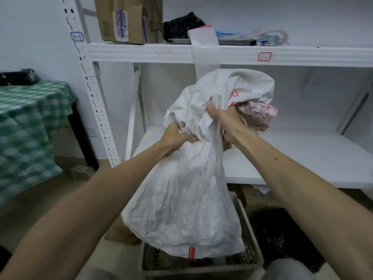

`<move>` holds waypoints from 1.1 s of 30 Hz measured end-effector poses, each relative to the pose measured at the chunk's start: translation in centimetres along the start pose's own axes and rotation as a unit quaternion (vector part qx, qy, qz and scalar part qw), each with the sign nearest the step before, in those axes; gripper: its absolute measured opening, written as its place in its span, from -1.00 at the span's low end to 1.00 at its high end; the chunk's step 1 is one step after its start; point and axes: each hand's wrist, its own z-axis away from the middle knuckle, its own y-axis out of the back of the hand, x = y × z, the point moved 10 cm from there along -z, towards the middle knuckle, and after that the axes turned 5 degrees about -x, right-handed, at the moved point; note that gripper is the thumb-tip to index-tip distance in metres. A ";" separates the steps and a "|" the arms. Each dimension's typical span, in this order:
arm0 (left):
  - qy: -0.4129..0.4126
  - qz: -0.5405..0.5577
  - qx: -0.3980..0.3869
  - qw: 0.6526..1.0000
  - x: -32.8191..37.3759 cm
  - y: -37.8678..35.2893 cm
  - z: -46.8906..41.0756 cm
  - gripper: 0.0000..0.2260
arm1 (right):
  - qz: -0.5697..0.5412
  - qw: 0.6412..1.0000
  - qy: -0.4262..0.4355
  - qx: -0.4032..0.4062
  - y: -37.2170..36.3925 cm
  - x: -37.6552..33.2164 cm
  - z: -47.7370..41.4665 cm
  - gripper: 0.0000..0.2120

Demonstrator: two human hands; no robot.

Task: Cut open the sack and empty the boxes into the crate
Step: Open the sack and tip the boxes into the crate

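Down by the person's knees sits a grey plastic crate (250, 235) with slotted walls, and the mouth end of a white woven sack (181, 199) hangs into it, upside down. A red mark shows on its lower hem. I can't see any boxes inside the crate from here; the sack covers most of the opening.

Higher up, the left hand (175, 136) has a fistful of the sack's bunched cloth, fingers curled tight into it. The right hand (226, 120) grips the upper folds the same way, thumb over the cloth. A pinkish printed bag (260, 116) pokes out beside that hand.

Behind them, white steel shelving (153, 53) carries a cardboard box (121, 19) on the upper level, and a table with a green checked cloth (30, 122) stands to the left.

The risk, to my eye: the sack hangs a bit toward the crate's left edge, so a hard shake could throw boxes onto the floor. Cloth slipping from either fist would drop the whole sack in.
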 end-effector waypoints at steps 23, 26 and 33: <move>0.136 -0.078 -0.188 0.970 -10.7 -6.2 0.5 0.03 | 0.425 0.898 0.028 0.108 3.6 4.3 2.4 -0.78; 0.109 -0.043 -0.116 0.986 -13.1 -6.5 0.9 -0.21 | 0.423 0.903 0.008 0.077 3.0 7.0 2.6 -0.79; 0.058 -0.043 -0.098 0.993 -12.8 -9.1 -0.3 -0.83 | 0.424 0.897 -0.036 0.116 6.5 9.0 3.3 -0.79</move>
